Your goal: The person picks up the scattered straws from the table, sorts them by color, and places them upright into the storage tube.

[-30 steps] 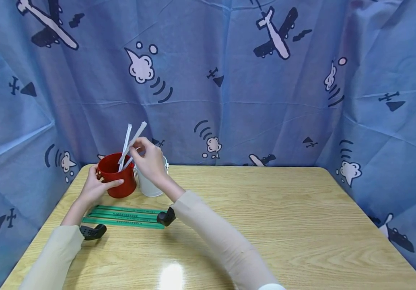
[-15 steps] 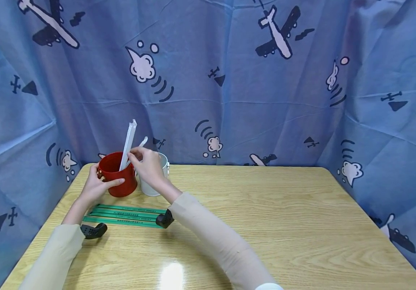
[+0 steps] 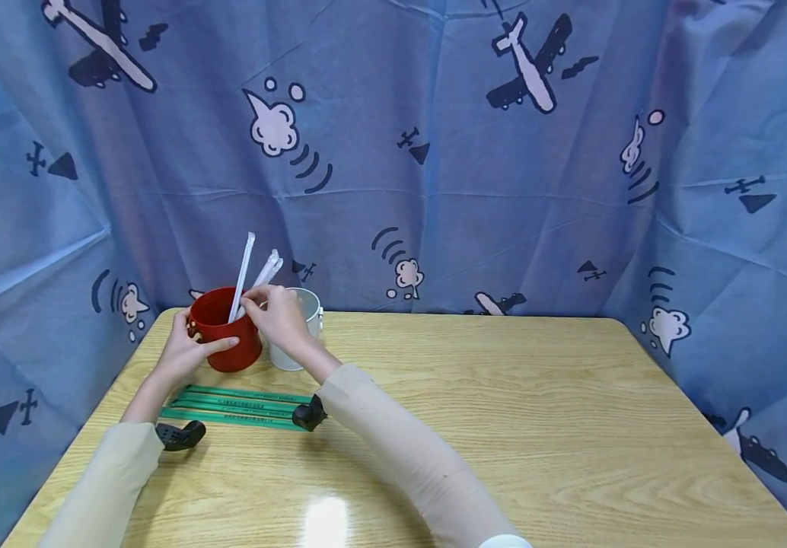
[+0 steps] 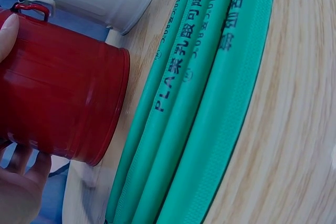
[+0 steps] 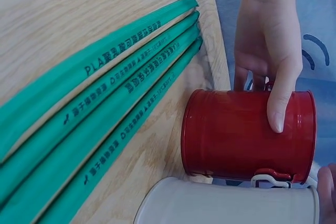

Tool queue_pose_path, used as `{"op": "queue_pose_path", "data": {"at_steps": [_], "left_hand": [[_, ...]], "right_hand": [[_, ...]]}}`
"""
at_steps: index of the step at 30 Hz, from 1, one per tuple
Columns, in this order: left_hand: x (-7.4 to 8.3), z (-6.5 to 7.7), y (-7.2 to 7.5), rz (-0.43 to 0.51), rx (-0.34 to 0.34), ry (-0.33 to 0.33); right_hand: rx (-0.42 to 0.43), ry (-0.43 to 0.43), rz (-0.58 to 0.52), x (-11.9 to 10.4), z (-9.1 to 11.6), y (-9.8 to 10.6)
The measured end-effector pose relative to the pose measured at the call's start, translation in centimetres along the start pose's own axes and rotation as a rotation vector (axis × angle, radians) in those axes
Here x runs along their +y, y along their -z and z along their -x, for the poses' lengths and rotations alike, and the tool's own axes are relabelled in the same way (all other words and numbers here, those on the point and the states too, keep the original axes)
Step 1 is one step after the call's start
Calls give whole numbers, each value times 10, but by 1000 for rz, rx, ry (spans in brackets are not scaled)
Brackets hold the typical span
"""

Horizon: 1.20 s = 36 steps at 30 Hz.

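My left hand (image 3: 184, 352) grips a small red metal bucket (image 3: 234, 350) from its left side, the thumb stretched across the front wall. Several white wrapped straws (image 3: 243, 270) stand in the bucket, one nearly upright and others leaning right. At the bucket's right rim, my right hand (image 3: 280, 316) pinches a leaning wrapped straw between thumb and forefinger; the lower end is hidden behind the fingers and rim. In the right wrist view the left thumb (image 5: 281, 103) lies on the red wall, and only a sliver of the right hand shows at the right edge.
A white metal bucket (image 3: 291, 354) stands close beside the red one, partly behind the right hand. Several green wrapped straws (image 3: 243, 415) with dark printing lie side by side in front of the buckets on the wooden table (image 3: 503, 426). A blue curtain (image 3: 366, 152) hangs behind.
The white straw in my right hand has dropped lower into the red bucket and now leans right beside another. My left hand keeps its hold on the bucket.
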State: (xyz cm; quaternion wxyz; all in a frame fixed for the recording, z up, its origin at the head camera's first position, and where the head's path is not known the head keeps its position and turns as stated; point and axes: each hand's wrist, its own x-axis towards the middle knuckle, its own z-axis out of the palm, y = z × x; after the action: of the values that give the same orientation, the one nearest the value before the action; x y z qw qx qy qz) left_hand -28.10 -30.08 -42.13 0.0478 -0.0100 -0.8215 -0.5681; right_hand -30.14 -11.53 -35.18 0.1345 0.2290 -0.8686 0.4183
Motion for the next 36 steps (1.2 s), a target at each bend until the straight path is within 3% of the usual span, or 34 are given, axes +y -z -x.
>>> {"op": "queue_pose_path", "data": {"at_steps": [4, 8, 12, 16, 28, 36], "left_hand": [[-1, 0, 0, 1, 6, -5], [0, 0, 0, 7, 5, -7], [0, -1, -1, 13, -2, 0], [0, 0, -1, 20, -11, 9], [2, 4, -2, 12, 1, 20], [1, 2, -2, 19, 8, 21]], "right_hand": [[-17, 35, -28, 4, 1, 0], [-25, 147, -43, 10, 2, 4], [17, 257, 33, 18, 4, 10], [84, 303, 114, 27, 6, 15], [177, 246, 100, 61, 14, 28], [142, 170, 63, 80, 20, 33]]}}
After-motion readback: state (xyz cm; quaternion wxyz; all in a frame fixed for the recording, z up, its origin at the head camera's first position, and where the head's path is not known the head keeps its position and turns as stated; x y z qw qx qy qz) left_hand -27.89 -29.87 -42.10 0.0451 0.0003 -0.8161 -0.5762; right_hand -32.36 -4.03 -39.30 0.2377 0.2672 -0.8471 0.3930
